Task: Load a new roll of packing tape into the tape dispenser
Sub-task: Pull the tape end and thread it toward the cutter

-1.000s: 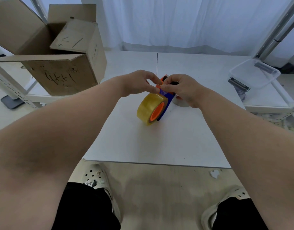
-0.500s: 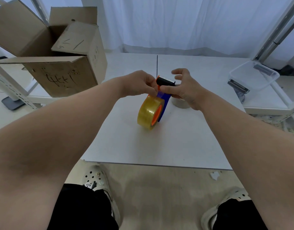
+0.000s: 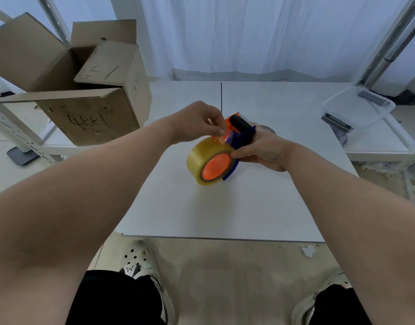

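The left hand (image 3: 197, 123) pinches the loose clear tape end (image 3: 226, 137) between thumb and fingertip just above the tape roll (image 3: 207, 164), while the right hand (image 3: 264, 150) is clamped around the blue body of the tape dispenser (image 3: 243, 134), holding it over the middle of the white desk (image 3: 225, 207) with the yellowish roll seated on its orange hub. Far left, an open cardboard box (image 3: 89, 109) stands with its flaps up, its contents hidden. Far right, a clear plastic bin (image 3: 359, 109) holds a dark object too blurred to identify.
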The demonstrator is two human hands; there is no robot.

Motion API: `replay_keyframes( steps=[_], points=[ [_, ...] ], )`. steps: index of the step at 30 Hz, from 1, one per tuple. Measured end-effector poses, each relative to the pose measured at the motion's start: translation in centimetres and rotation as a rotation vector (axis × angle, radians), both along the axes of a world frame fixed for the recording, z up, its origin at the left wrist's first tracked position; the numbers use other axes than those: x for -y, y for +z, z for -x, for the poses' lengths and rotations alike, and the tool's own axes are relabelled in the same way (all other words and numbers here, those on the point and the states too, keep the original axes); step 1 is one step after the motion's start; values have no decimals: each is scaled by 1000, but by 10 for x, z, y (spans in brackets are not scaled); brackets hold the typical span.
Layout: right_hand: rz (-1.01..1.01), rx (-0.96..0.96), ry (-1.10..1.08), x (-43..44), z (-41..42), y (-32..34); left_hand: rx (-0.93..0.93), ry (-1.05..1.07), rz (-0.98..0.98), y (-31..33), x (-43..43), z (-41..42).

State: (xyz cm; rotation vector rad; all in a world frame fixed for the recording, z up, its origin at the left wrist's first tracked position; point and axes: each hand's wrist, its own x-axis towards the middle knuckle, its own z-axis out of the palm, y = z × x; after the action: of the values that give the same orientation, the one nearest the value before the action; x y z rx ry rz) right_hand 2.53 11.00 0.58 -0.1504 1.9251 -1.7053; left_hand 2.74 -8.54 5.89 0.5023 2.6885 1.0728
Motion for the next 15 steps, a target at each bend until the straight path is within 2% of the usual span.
replay_keyframes(
  steps=[5, 11, 15],
  points=[
    [124, -97, 24, 3, -3, 20, -134, 121, -270, 19, -3, 4],
    [250, -153, -58, 1, -8, 46, -188, 137, -361, 34, -12, 0],
    [357, -111, -161, -2, -13, 57, -242, 264, -441, 40, -21, -4]
  ],
)
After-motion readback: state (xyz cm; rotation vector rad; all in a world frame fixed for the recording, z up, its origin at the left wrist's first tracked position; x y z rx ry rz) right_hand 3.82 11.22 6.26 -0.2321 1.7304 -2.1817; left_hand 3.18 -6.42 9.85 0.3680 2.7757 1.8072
